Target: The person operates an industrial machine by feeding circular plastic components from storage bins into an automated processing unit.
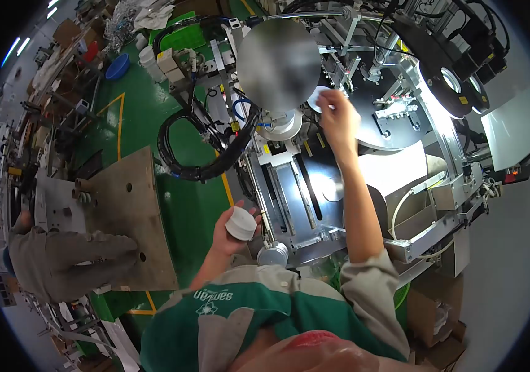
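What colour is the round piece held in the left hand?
The round piece in the left hand is white; head view shows it best.

Probably a factory: machine [293, 192], black cables [198, 172], yellow-lined green floor [181, 217].

Green floor [187, 208] with yellow lines [120, 127], pale grey wall [497, 263] rightward, bright tube lights [11, 51] upper left

Close, wide head view, forward and down
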Demonstrator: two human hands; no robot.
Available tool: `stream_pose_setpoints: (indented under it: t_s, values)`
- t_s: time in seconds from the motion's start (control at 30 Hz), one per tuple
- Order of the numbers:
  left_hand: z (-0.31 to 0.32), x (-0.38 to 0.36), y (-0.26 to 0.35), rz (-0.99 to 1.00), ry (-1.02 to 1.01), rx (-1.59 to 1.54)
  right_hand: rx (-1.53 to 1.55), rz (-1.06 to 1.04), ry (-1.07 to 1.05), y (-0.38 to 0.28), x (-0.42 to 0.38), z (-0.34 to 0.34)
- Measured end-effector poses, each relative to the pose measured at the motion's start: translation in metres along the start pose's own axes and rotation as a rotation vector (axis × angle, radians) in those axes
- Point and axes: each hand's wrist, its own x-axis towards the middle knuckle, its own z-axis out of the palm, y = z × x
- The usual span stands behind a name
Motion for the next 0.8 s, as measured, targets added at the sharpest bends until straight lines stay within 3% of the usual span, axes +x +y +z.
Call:
stream_pose_setpoints:
  t_s: [0.07, 0.17, 0.3, 0.4, 0.57, 0.63, 0.67, 0.7, 0.8]
  values:
    - [0.000, -0.009, 0.004, 0.029, 0.024, 0.007, -0.248, -0.075, -0.046, 0.024, 0.037, 0.038]
    - [-0.011, -0.021, 0.013, 0.053, 0.094, 0.026, -0.444, 0.057, -0.210, 0.034, 0.065, 0.073]
    - [-0.027, -0.024, 0.028, 0.051, 0.115, 0.003, -0.480, 0.135, -0.245, 0.031, 0.070, 0.088]
    - [-0.025, -0.020, 0.035, 0.072, 0.113, 0.020, -0.361, 0.067, -0.159, 0.039, 0.070, 0.090]
    - [-0.017, -0.005, 0.038, 0.058, 0.067, 0.038, -0.304, 0.124, 0.094, 0.028, 0.061, 0.058]
    - [-0.003, 0.000, 0.035, -0.025, 0.010, -0.031, -0.179, -0.091, 0.275, -0.017, 0.024, 0.021]
    - [0.004, 0.005, 0.031, -0.075, -0.086, -0.059, -0.259, -0.161, 0.303, -0.035, -0.002, 0.005]
    - [0.012, 0.010, 0.027, -0.124, -0.186, -0.089, -0.259, -0.175, 0.302, -0.043, -0.030, -0.004]
    - [0.043, 0.027, 0.008, -0.201, -0.358, -0.030, -0.404, -0.614, 0.146, -0.037, -0.122, -0.021]
